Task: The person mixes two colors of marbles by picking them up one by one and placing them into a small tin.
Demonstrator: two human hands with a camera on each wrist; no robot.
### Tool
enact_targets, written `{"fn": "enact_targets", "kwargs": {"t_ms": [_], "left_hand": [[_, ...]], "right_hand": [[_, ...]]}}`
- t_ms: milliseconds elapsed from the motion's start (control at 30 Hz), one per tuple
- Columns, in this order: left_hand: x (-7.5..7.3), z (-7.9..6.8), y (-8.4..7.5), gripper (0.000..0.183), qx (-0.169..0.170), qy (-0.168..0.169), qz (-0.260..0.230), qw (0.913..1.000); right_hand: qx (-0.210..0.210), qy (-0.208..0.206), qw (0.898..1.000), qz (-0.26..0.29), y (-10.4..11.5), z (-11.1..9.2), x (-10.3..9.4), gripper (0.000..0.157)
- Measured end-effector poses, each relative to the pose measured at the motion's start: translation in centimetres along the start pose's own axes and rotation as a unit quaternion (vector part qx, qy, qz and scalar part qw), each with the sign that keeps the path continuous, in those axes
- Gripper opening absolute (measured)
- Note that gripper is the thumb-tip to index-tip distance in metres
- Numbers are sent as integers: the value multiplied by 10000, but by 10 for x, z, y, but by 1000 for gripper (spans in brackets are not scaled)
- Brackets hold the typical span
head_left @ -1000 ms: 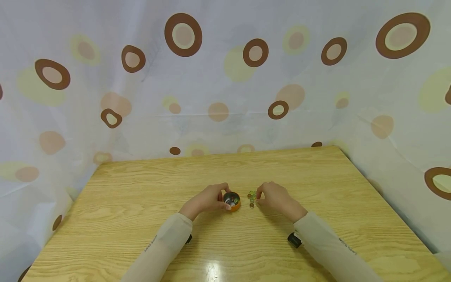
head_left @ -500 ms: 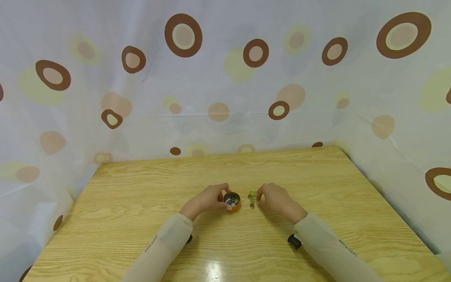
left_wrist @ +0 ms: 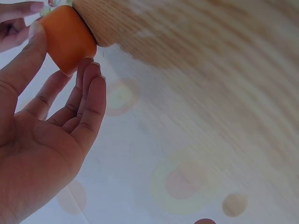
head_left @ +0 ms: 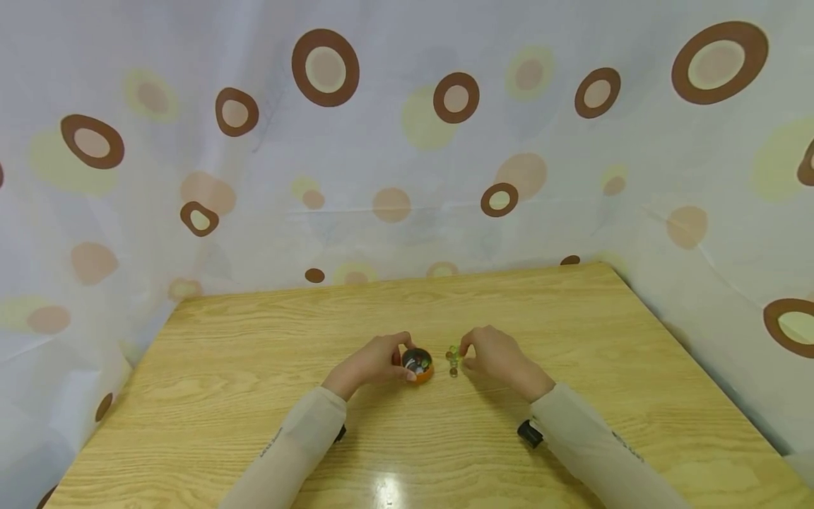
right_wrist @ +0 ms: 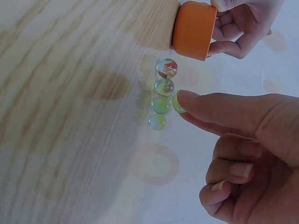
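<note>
My left hand (head_left: 376,358) holds a small orange bowl (head_left: 425,377) by its rim, thumb on the near side and a finger on the far side. Dark inside, the bowl stands on the table with several marbles (head_left: 420,364) in it. In the right wrist view, thumb and forefinger of my right hand (right_wrist: 252,140) pinch a yellow-green marble (right_wrist: 177,103), mostly covered by the thumb. Just beside it lie several glass marbles in a loose row, among them a red-and-white one (right_wrist: 167,68) and a green one (right_wrist: 161,105). The left wrist view shows the bowl's orange outer wall (left_wrist: 67,39).
The wood-grain table (head_left: 286,318) spreads around both hands. A white curtain (head_left: 394,162) with brown and yellow ring shapes hangs behind it and along both sides. A dark wrist device (head_left: 531,433) sits under the right sleeve.
My right hand has risen very slightly from the loose marbles. The left hand and bowl stay in place; the head view has shifted a little.
</note>
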State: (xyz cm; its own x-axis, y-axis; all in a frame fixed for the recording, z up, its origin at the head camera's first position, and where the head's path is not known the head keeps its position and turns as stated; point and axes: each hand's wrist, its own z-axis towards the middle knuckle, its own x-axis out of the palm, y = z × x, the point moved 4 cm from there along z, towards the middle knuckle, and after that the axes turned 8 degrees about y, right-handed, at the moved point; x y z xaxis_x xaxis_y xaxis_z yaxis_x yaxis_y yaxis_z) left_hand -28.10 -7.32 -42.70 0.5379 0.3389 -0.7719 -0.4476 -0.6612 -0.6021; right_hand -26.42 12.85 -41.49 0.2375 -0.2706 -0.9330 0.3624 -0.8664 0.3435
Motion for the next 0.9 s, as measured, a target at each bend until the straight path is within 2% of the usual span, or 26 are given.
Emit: {"fn": "enact_targets", "kwargs": {"t_ms": [467, 900], "left_hand": [[0, -2, -1, 39, 53, -30, -34, 10000], [-1, -1, -2, 38, 24, -22, 88, 10000]], "right_hand": [[-256, -325, 9990, 147, 20, 3, -11, 16], [-328, -353, 9987, 179, 40, 12, -10, 17]]}}
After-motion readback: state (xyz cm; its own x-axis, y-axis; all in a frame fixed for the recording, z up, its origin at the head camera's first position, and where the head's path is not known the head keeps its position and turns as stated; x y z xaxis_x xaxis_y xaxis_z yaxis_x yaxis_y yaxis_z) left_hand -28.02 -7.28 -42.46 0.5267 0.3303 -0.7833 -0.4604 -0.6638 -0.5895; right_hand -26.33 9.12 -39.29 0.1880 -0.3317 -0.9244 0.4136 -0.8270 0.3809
